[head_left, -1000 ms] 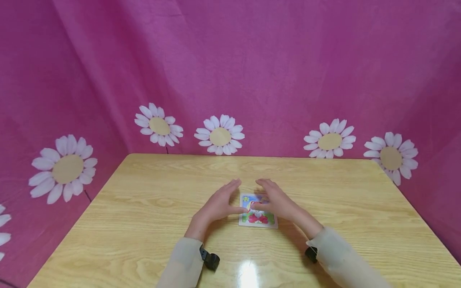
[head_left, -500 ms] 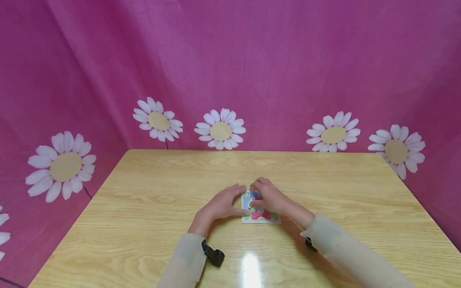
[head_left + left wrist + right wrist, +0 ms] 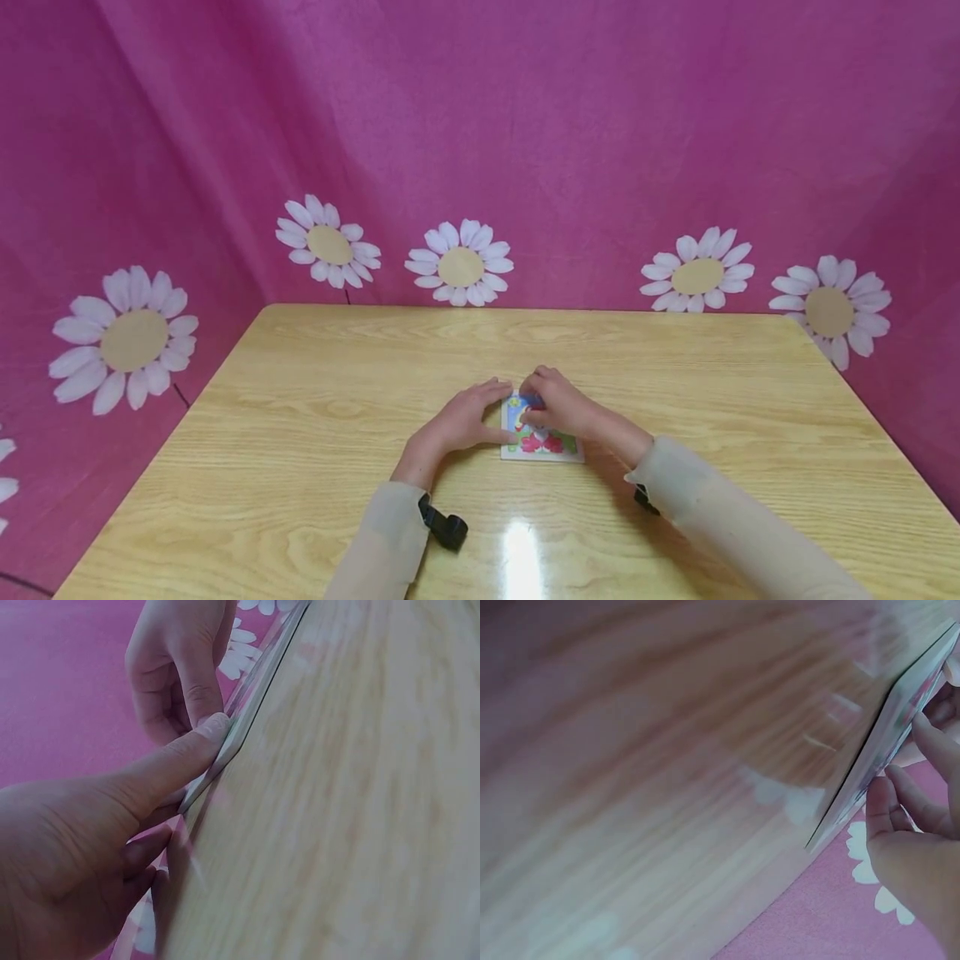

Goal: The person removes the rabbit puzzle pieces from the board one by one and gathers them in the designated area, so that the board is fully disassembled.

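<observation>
A thin, white-bordered picture board lies flat on the wooden table, printed in blue, yellow, green and red. My left hand holds its left side, the thumb on top and the other fingers along the edge; the left wrist view shows this hand close up. Over the upper right of the board is my right hand, its fingers bent and their tips at the printed face. In the right wrist view, thumb and fingertips of this hand meet the board's face. I cannot tell whether they pinch a piece.
The light wood-grain table extends around both arms. Behind it and at the left hangs a magenta cloth with large white daisies. Black straps with small devices sit at the wrists.
Both hands have come closer together over the board. My left fingers have closed in on its left edge, and my right fingers have bent down onto its face. The view has shifted slightly.
</observation>
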Demonstrator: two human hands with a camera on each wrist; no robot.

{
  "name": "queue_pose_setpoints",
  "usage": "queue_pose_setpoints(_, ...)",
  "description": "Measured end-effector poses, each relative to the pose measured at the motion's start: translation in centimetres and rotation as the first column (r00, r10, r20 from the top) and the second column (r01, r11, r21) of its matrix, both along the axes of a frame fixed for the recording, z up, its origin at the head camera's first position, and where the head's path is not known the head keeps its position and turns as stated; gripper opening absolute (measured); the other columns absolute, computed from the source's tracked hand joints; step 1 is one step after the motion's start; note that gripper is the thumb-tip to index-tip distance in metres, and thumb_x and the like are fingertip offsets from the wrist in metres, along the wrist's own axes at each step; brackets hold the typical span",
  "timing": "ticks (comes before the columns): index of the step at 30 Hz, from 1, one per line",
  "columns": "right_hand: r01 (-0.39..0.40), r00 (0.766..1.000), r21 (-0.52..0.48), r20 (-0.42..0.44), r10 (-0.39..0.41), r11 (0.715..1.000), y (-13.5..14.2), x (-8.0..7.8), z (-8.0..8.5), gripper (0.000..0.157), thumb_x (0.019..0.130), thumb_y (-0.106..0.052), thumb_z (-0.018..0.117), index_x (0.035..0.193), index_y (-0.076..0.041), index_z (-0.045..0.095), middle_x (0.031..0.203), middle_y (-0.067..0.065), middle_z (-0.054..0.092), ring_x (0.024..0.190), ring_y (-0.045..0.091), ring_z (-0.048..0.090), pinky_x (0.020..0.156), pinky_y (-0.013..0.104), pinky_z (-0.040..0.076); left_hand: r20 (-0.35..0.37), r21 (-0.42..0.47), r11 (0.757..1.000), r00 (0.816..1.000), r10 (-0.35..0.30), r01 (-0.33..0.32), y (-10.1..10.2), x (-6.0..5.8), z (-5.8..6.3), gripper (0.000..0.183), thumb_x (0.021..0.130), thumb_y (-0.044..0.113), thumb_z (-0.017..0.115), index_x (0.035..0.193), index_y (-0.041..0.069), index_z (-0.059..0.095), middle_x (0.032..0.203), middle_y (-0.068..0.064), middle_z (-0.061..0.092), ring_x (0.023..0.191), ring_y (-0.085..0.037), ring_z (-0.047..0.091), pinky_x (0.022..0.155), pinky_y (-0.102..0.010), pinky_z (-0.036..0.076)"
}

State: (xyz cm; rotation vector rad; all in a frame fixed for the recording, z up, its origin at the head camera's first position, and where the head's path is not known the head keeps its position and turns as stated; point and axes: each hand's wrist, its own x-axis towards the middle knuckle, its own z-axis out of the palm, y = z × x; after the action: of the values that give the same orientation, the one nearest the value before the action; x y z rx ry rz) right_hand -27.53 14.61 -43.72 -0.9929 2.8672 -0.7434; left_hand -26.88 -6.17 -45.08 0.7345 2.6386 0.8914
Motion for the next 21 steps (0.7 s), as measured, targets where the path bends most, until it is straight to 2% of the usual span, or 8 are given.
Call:
queue_pose_setpoints(8, -0.025, 1.0, 0.0, 0.011, 0.025, 1.0, -0.3, -0.4, 0.3, 0.029, 0.086, -0.011, 0.074, 0.106, 0.007, 0.063, 0.1, 0.013, 0.059, 0.094, 0.023, 0.054, 0.085, 0.038, 0.052, 0.0, 0.015, 1.0, 1.0, -0.007, 0.007, -0.1, -0.1, 0.1, 0.077, 0.084, 0.039, 0.075, 0.149, 0.015, 0.043, 0.158, -0.005, 0.038, 0.151, -0.026, 0.025, 0.124, -0.052, 0.022)
queue_pose_setpoints(12, -0.014, 1.0, -0.023, 0.017, 0.014, 1.0, -0.5, -0.6, 0.3, 0.027, 0.085, -0.01, 0.074, 0.103, 0.007, 0.064, 0.097, 0.013, 0.059, 0.09, 0.021, 0.054, 0.081, 0.033, 0.051, -0.003, 0.018, 1.0, 1.0, -0.001, 0.001, -0.2, -0.3, 0.1, 0.077, 0.084, 0.039, 0.076, 0.149, 0.015, 0.043, 0.158, -0.004, 0.037, 0.152, -0.025, 0.025, 0.124, -0.052, 0.021)
queue_pose_setpoints(16, 0.027, 0.994, -0.047, 0.109, -0.021, 0.999, -0.6, -1.0, 0.3, 0.026, 0.086, -0.012, 0.074, 0.102, 0.004, 0.061, 0.096, 0.012, 0.057, 0.087, 0.019, 0.05, 0.077, 0.026, 0.044, 0.004, 0.044, 0.999, 1.0, 0.002, -0.002, -0.3, -0.4, 0.0, 0.076, 0.084, 0.037, 0.076, 0.149, 0.014, 0.043, 0.158, -0.005, 0.038, 0.152, -0.026, 0.024, 0.124, -0.053, 0.021)
queue_pose_setpoints(21, 0.057, 0.965, -0.053, 0.259, -0.042, 0.997, -0.5, -1.3, 0.2, 0.028, 0.088, -0.013, 0.072, 0.104, 0.003, 0.055, 0.1, 0.011, 0.052, 0.089, 0.018, 0.044, 0.077, 0.023, 0.038, 0.029, 0.057, 0.998, 1.0, 0.008, -0.009, -0.1, -0.3, -0.3, 0.076, 0.084, 0.036, 0.076, 0.148, 0.015, 0.043, 0.158, -0.004, 0.038, 0.152, -0.026, 0.022, 0.124, -0.054, 0.021)
